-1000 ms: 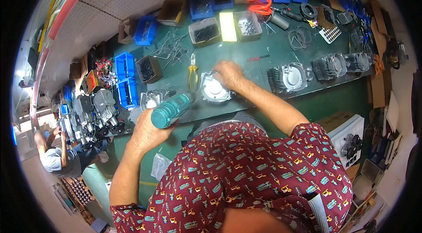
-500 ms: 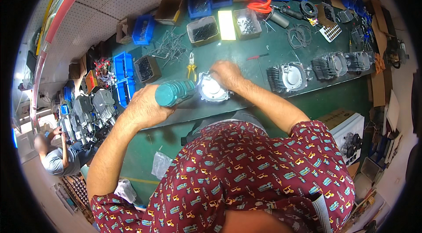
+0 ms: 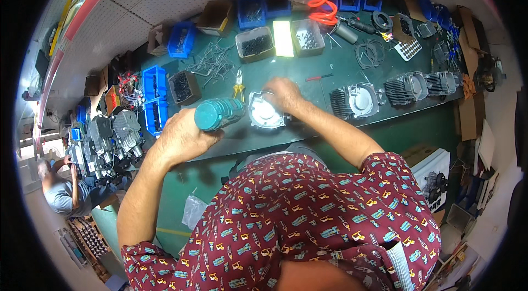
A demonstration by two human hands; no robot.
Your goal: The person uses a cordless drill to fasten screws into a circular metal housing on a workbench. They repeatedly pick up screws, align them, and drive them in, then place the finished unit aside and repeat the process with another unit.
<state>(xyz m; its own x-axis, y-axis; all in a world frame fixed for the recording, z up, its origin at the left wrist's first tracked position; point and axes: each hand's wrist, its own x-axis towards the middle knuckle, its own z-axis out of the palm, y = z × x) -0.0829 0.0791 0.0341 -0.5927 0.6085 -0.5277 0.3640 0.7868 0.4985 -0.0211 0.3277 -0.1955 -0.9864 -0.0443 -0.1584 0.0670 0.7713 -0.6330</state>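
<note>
Grips a teal, barrel-shaped power driver [image 3: 219, 113] in the left hand [image 3: 184, 136], with fingers clamped around its body just above the near edge of the green-topped workbench [image 3: 297, 65]. Points the driver's front end right, toward a silver, round-faced metal housing [image 3: 265, 111] lying near the middle of that edge. Cannot tell whether tip and housing touch.

Rests the right hand [image 3: 283, 94] on the housing's far right rim, with fingers bent and close together. Cannot tell whether to call this a pinch or only a touch, with the fingertips partly hidden.

Has yellow-handled metal pliers [image 3: 238, 85] just beyond the housing's far left side, and a thin red-handled tool [image 3: 319, 78] beyond the right hand. Shows three grey finned metal housings [image 3: 360, 100] in a row along the near edge toward the right end.

Includes two blue plastic bins [image 3: 155, 85] near the left end, beside an open-topped box of small black parts [image 3: 184, 87]. Shows a coiled orange-red hose [image 3: 324, 18] hanging over the far edge.
</note>
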